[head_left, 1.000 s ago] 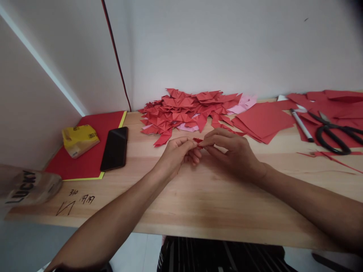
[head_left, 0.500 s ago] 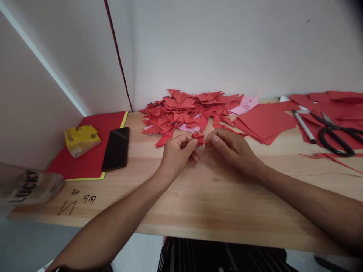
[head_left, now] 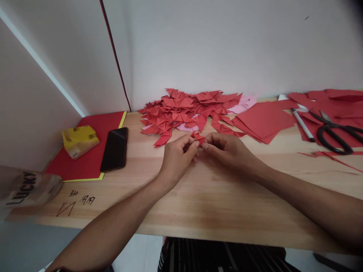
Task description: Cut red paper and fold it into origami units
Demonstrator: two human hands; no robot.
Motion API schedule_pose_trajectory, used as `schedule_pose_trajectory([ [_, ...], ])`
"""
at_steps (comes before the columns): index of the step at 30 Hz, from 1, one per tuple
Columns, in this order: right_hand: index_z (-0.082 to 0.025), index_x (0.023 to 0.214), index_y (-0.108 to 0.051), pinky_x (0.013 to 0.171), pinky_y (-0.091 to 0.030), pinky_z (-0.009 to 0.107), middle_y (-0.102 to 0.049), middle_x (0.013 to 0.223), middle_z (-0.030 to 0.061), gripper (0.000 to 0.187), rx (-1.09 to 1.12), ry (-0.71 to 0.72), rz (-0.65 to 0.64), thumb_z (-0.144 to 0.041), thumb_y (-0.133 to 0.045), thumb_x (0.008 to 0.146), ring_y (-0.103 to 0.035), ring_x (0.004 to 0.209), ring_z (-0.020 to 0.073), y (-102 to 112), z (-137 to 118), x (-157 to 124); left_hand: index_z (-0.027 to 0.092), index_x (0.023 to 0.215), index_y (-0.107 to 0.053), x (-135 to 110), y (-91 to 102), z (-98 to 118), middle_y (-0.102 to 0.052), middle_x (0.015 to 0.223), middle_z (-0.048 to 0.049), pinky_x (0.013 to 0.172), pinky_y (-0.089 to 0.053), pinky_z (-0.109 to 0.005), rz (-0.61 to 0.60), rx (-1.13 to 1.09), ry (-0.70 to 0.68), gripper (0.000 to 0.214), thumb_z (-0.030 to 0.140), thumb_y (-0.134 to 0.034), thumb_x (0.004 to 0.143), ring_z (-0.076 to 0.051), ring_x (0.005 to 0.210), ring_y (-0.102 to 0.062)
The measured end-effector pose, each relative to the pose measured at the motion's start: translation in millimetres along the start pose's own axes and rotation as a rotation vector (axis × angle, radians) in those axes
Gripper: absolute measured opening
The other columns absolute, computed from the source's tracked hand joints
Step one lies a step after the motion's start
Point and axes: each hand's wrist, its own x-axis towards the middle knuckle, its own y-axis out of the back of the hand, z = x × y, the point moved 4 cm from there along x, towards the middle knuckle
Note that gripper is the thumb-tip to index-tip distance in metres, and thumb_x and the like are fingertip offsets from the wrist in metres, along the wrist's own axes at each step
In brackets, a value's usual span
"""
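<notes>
The table [head_left: 181,211] runs along the wall, its near edge in front of the seated person. Against its far edge spreads a heap of folded red papers [head_left: 181,107], pink ones among them; I'd count these as the finished part, too tangled to number. By the far right corner lie loose red sheets [head_left: 343,104], and left of them a stack of flat red squares [head_left: 263,119], unfolded, so seemingly the part left to do. Black-handled scissors [head_left: 333,124] rest on the loose sheets. Between the heap and the near edge, the left hand [head_left: 178,156] and right hand [head_left: 229,149] almost meet, thumbs closed against fingers, both pinching one small red paper piece [head_left: 198,138]. It looks creased and partly shaped; how many folds it lacks I can't tell.
</notes>
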Motion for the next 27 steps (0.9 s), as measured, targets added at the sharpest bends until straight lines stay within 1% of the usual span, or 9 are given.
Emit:
schedule_pose_trajectory([
  [5,-0.019,0.072,-0.052,0.052,-0.03,0.025,-0.048,0.065,-0.0026,0.028,0.036,-0.021,0.002,-0.04,-0.055,0.089,-0.04,0.058,0.0105,-0.7,1.9,0.4,0.017,0.069,-0.054,-0.6,0.1,2.1,-0.057,0.059,0.0021,0.055,-0.042,-0.021,-0.021,0.011,-0.002,0.023,0.03,-0.052,0.089,-0.009,0.051,-0.055],
  [11,-0.019,0.069,-0.048,0.05,-0.027,0.024,-0.042,0.062,-0.0051,0.022,0.105,-0.048,-0.025,-0.03,-0.058,0.085,-0.036,0.056,0.0087,-0.9,5.9,0.6,0.017,0.07,-0.053,0.3,-1.1,-1.3,-0.055,0.061,0.0023,0.054,-0.038,-0.021,-0.05,0.081,0.021,0.018,0.028,-0.055,0.085,-0.01,0.054,-0.052],
  [16,-0.019,0.067,-0.047,0.049,-0.027,0.024,-0.042,0.06,-0.0051,0.022,0.089,-0.05,-0.052,-0.03,-0.059,0.083,-0.037,0.055,0.009,-0.8,8.0,1.3,0.017,0.066,-0.051,0.7,-3.9,-4.0,-0.053,0.056,0.003,0.051,-0.036,-0.021,-0.065,0.056,0.039,0.019,0.026,-0.056,0.083,-0.009,0.051,-0.05],
  [19,-0.019,0.069,-0.049,0.05,-0.028,0.024,-0.044,0.061,-0.0045,0.02,0.075,-0.034,-0.078,-0.03,-0.057,0.084,-0.038,0.055,0.0095,0.4,8.3,2.8,0.017,0.066,-0.051,1.2,-5.1,-5.3,-0.055,0.056,0.0028,0.05,-0.038,-0.021,-0.074,-0.026,0.078,0.019,0.027,-0.056,0.082,-0.009,0.048,-0.051],
  [23,-0.018,0.073,-0.054,0.055,-0.034,0.025,-0.054,0.068,-0.0011,0.02,0.059,0.001,-0.11,-0.031,-0.052,0.088,-0.046,0.061,0.0113,2.8,8.2,4.3,0.017,0.066,-0.05,1.6,-4.7,-4.3,-0.058,0.058,0.0022,0.049,-0.042,-0.02,-0.081,-0.123,0.119,0.019,0.026,-0.056,0.082,-0.008,0.046,-0.052],
  [25,-0.018,0.075,-0.055,0.058,-0.037,0.026,-0.057,0.073,0.0003,0.021,0.078,0.007,-0.123,-0.033,-0.052,0.089,-0.049,0.064,0.0123,2.9,9.2,4.6,0.017,0.066,-0.051,1.6,-3.3,-2.2,-0.057,0.058,0.0024,0.05,-0.041,-0.02,-0.063,-0.115,0.103,0.019,0.025,-0.057,0.082,-0.008,0.047,-0.052],
  [27,-0.019,0.078,-0.055,0.057,-0.037,0.026,-0.057,0.073,0.0,0.021,0.112,0.001,-0.125,-0.036,-0.052,0.089,-0.049,0.064,0.0123,2.2,10.8,4.7,0.016,0.066,-0.052,1.3,-2.5,-0.7,-0.056,0.057,0.0029,0.05,-0.04,-0.019,-0.048,-0.081,0.075,0.018,0.023,-0.056,0.082,-0.007,0.048,-0.052],
])
